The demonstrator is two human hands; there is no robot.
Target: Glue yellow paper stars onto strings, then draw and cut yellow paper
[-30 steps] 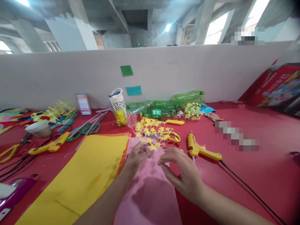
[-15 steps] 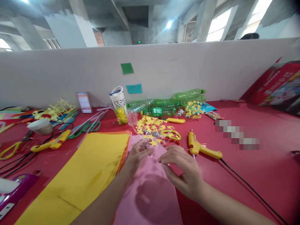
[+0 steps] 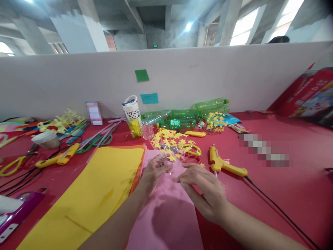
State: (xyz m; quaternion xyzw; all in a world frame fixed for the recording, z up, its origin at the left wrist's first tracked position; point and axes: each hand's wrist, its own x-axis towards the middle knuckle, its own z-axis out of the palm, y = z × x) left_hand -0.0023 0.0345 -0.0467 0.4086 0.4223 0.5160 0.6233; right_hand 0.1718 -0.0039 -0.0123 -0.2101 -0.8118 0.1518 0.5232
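Note:
My left hand [image 3: 156, 168] is closed around a see-through plastic piece whose far side carries many small yellow paper stars [image 3: 171, 157]. Its clear edges are hard to make out against the paper. My right hand [image 3: 203, 191] hovers a little to the right, thumb and forefinger tips brought together; anything between them is too small to name. Under both hands lies a pink sheet [image 3: 166, 222]. Just beyond the stars are yellow-handled scissors [image 3: 195, 150] and a red-handled pair [image 3: 191, 160]. A yellow glue gun [image 3: 223, 166] rests right of my right hand.
Yellow sheets [image 3: 104, 180] cover the near left, beside a purple power strip [image 3: 22, 211]. Another yellow glue gun [image 3: 58, 159] and a small tub [image 3: 47, 139] lie farther left. Green bottles [image 3: 182, 124], a white patterned cup [image 3: 132, 114] and a star-covered ring [image 3: 216, 121] stand along the partition.
Both hands stay nearly in place. The starred plastic piece and my right-hand fingers have shifted very slightly; the view itself has moved a touch.

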